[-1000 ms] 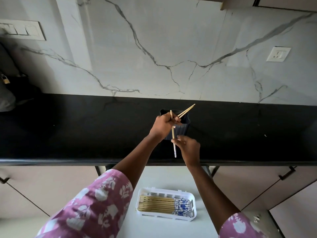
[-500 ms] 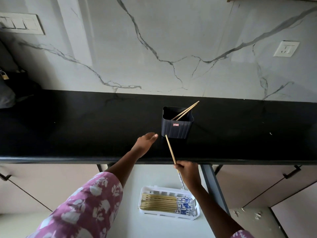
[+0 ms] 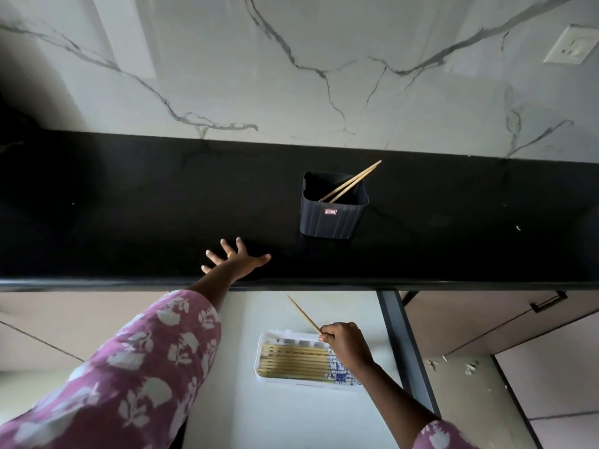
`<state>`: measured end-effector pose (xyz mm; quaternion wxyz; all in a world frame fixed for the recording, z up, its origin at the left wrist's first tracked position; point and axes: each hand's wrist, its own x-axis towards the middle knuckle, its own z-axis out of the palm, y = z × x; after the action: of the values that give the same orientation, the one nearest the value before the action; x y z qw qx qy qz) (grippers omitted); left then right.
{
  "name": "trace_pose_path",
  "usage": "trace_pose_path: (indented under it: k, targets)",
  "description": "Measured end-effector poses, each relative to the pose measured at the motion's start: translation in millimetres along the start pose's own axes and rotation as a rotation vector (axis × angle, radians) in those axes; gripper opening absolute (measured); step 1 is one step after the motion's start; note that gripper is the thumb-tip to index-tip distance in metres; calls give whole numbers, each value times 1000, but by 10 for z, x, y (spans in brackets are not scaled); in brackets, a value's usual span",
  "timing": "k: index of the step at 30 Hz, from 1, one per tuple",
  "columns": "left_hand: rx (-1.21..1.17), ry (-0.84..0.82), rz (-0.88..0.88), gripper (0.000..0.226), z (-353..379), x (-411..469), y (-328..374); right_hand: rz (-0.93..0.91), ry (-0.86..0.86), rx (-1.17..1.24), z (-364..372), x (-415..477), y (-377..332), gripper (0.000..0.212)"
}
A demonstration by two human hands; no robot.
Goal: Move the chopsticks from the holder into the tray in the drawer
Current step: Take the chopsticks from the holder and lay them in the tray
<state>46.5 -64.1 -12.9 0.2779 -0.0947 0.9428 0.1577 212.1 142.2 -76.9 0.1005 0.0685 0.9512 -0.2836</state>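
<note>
A dark ribbed holder (image 3: 330, 218) stands on the black counter with two wooden chopsticks (image 3: 351, 182) leaning out toward its far right corner. Below the counter, in the open white drawer (image 3: 291, 416), a white tray (image 3: 269, 343) holds several chopsticks (image 3: 291, 362) laid side by side, blue-patterned ends to the right. My right hand (image 3: 348, 346) is over the tray's right end, shut on one chopstick (image 3: 303, 314) that points up and left. My left hand (image 3: 235, 260) rests flat on the counter near its front edge, fingers spread, left of the holder.
The black counter (image 3: 129, 205) runs across the view under a marble wall with a socket (image 3: 569, 47) at upper right. A dark drawer rail (image 3: 405, 351) stands right of the drawer. Closed cabinet fronts with a black handle (image 3: 549, 301) lie to the right.
My right hand has carried one chopstick from the holder down past the counter edge to above the tray. My left hand let go of the holder, moved left and spread flat on the counter.
</note>
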Motion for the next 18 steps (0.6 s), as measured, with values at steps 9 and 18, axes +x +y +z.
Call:
trace_pose_path:
  k: [9,18]
  targets:
    - [69,-60,38,109,73,55,-26,-38,-206,-181,401,-60,56,17]
    - [49,-74,18,109,74,80,-10,-110,-253,-462,564,16,51,31]
